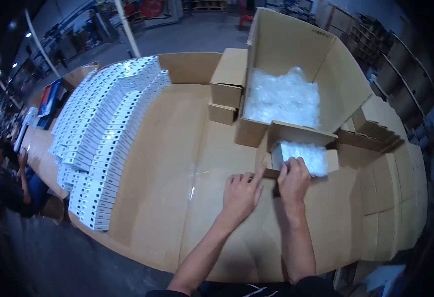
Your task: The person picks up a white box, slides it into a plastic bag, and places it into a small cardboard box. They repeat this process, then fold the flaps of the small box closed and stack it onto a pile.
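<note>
A small open carton (275, 129) lies on the cardboard-covered table in front of me. Bubble wrap (307, 157) fills its opening, with a white edge showing at its left side. My right hand (294, 180) has its fingers curled and gripping at the near edge of the bubble wrap. My left hand (241, 193) is left of it, index finger stretched towards the carton's near left corner and the other fingers loosely bent. It holds nothing that I can see. Whether that fingertip touches the carton is hard to tell.
A large open carton (343, 69) with clear bubble wrap pieces (283, 96) stands behind. Long stacks of small white boxes (110, 148) run along the left. Closed brown cartons (229, 74) and folded cartons (390, 198) flank the workspace. A person (14, 183) sits far left.
</note>
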`<control>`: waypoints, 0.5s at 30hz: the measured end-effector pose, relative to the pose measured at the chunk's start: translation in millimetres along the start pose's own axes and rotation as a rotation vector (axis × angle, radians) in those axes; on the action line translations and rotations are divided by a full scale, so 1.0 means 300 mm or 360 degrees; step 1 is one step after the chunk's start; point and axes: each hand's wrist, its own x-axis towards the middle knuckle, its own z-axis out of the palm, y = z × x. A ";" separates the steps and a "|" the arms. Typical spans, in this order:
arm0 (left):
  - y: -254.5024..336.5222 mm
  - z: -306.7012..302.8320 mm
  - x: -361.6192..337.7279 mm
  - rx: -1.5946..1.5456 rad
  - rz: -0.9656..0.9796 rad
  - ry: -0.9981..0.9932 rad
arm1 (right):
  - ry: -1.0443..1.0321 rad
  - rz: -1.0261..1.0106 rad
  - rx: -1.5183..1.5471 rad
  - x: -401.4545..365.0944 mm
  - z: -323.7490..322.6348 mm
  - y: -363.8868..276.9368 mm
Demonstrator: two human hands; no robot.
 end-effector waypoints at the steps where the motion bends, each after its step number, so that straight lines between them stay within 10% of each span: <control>1: -0.005 0.003 0.002 -0.0051 0.0007 -0.0007 | -0.0030 0.0014 -0.0053 0.000 0.003 0.000; 15: -0.401 -0.571 -0.060 0.0240 -0.0323 -0.0170 | -0.0119 -0.0218 0.0018 -0.045 -0.064 -0.120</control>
